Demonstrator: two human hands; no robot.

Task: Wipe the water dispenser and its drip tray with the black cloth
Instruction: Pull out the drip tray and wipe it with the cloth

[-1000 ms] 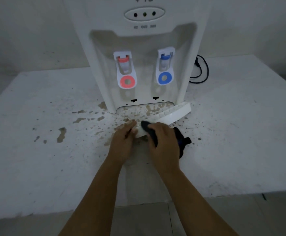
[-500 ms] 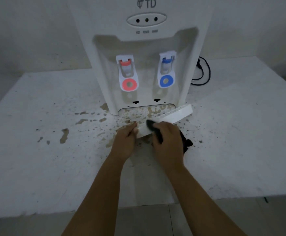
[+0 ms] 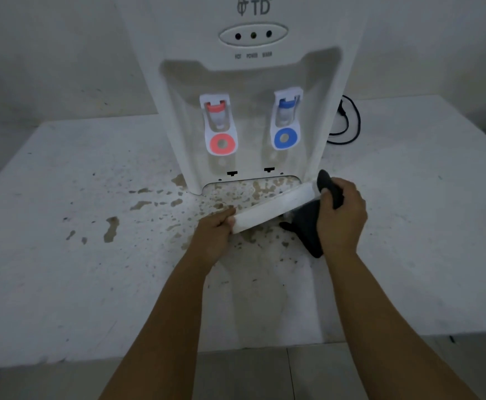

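A white water dispenser (image 3: 253,62) stands at the back of the table, with a red tap (image 3: 220,131) and a blue tap (image 3: 286,122). The white drip tray (image 3: 270,209) is out of its slot and tilted on edge in front of the dispenser. My left hand (image 3: 214,235) grips the tray's near left end. My right hand (image 3: 341,215) holds the black cloth (image 3: 308,223) wrapped over the tray's far right end. Part of the cloth hangs down below my right hand.
The white table (image 3: 62,269) carries brown stains (image 3: 111,228) and spatter in front of the dispenser and in its open tray slot (image 3: 250,187). A black power cord (image 3: 348,122) loops behind the dispenser on the right. The table's front edge runs near my forearms.
My right hand slid the black cloth along the tray from its left end, near my left hand, to its far right end. My left hand stayed on the tray's left end.
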